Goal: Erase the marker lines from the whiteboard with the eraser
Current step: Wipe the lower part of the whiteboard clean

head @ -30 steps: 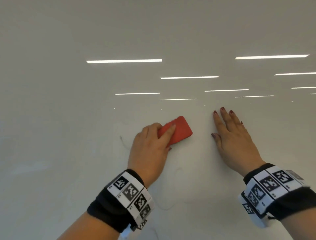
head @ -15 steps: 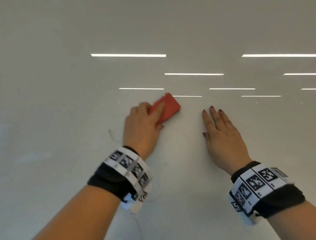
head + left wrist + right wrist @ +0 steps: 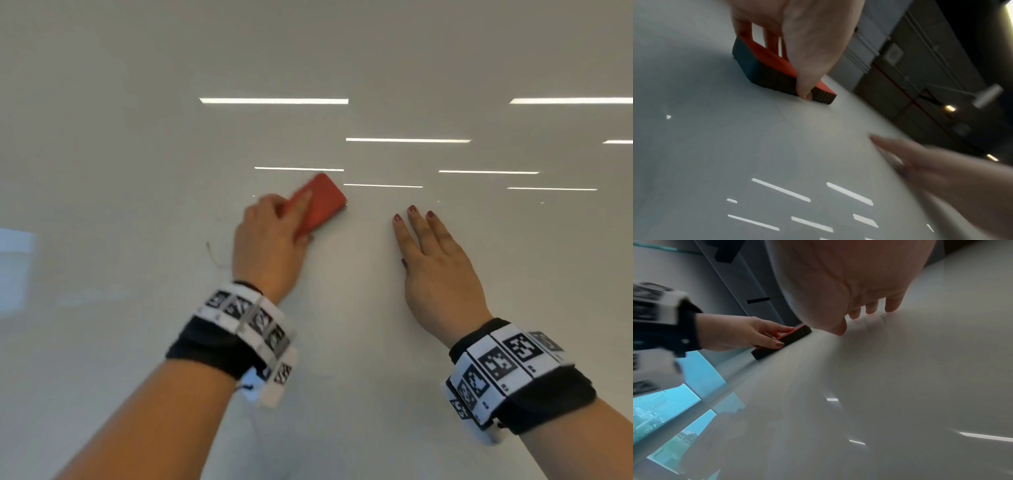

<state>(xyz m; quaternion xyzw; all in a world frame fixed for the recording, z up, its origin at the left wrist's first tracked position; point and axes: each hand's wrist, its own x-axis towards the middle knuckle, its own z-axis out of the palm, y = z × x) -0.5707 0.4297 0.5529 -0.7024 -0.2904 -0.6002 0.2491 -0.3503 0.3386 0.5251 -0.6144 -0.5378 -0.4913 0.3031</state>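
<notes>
A glossy whiteboard [image 3: 137,342] fills the head view. My left hand [image 3: 270,236] grips a red eraser [image 3: 320,202] with a dark felt underside [image 3: 766,76] and holds it flat against the board. A faint thin marker line [image 3: 214,255] curves just left of that hand. My right hand [image 3: 435,263] lies flat on the board to the right of the eraser, fingers straight and together, holding nothing. In the right wrist view the eraser [image 3: 785,340] sits under the left hand's fingers, thumb on its near edge.
Ceiling light strips reflect in the board [image 3: 274,101]. A window reflection [image 3: 15,270] shows at the board's left. Beyond the board's edge, the left wrist view shows dark wall panels [image 3: 931,65].
My left hand has slid the eraser up the board, away from me. The right hand has kept its place flat on the board.
</notes>
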